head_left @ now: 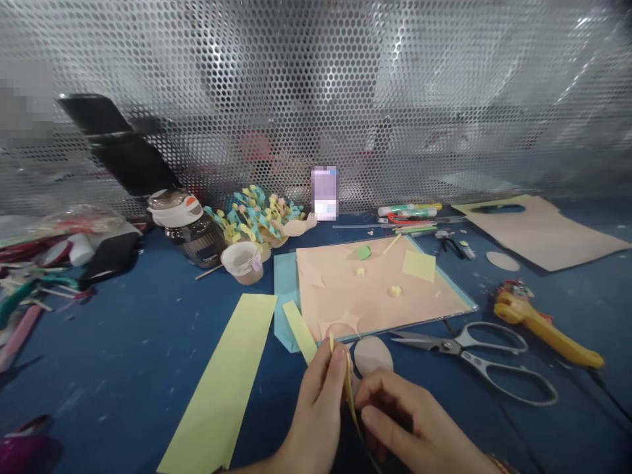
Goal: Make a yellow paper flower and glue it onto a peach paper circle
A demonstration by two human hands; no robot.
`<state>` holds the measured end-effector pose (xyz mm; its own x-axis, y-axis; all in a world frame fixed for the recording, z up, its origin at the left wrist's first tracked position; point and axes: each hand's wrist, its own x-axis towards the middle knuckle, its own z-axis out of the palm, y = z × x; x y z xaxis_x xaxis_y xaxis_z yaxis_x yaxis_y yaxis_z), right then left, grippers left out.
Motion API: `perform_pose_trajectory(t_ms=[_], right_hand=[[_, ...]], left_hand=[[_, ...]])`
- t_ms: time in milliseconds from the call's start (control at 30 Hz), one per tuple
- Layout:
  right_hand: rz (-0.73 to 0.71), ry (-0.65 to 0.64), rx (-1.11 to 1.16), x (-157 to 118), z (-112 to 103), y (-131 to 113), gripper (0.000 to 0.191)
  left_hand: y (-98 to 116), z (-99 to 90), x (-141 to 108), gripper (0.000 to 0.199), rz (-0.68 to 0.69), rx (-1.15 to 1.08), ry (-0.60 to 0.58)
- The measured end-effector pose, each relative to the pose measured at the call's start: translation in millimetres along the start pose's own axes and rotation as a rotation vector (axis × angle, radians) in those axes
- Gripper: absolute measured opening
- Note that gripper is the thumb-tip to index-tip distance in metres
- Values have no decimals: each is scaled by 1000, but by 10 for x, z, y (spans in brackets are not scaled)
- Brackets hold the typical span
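Observation:
My left hand [316,415] and my right hand [415,428] meet low in the view, their fingers pinching a narrow yellow paper strip [351,395] that curves downward between them. Just above my right fingers lies a peach paper disc [372,355]. Beyond it, a peach paper sheet [380,283] rests on a teal board [285,296], with small yellow and green scraps on top. A short yellow-green strip [299,330] lies by my left hand, and a wide yellow-green paper strip [217,382] lies further left. Steel scissors [474,355] lie open to the right.
A yellow-handled cutting tool [543,326] and a peach sheet [543,230] lie on the right of the blue table [113,329]. At the back are pens [407,210], a paper cup [241,262], a teal-and-yellow paper craft [257,220] and a perforated metal wall [316,79].

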<state>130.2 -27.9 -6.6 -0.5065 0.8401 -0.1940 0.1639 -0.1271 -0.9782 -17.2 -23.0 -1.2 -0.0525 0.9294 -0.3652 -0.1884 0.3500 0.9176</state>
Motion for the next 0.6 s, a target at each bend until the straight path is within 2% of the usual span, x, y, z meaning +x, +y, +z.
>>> perform_pose_trajectory(t_ms=[100, 167, 233, 300, 367, 500, 600], right_hand=[[-15, 56, -114, 1, -118, -170, 27], [-100, 135, -269, 75, -272, -383, 39], [-211, 188, -447, 265, -487, -600, 35], [-326, 302, -622, 596, -750, -751, 26], [-330, 389, -662, 1045, -1034, -805, 14], [-223, 536, -726, 2023, -1512, -722, 24], [-142, 597, -759, 2591, -1685, -630, 30]], left_hand=[[30, 5, 7, 35, -2, 35, -42], [56, 16, 3, 37, -1, 44, -81], [69, 27, 4, 39, 4, 35, -105], [58, 33, 13, 40, 15, 20, -114], [28, 33, 24, 39, 19, 2, -107], [-44, 11, 32, 38, -24, -19, -100], [-83, -14, 27, 37, -60, -8, -87]])
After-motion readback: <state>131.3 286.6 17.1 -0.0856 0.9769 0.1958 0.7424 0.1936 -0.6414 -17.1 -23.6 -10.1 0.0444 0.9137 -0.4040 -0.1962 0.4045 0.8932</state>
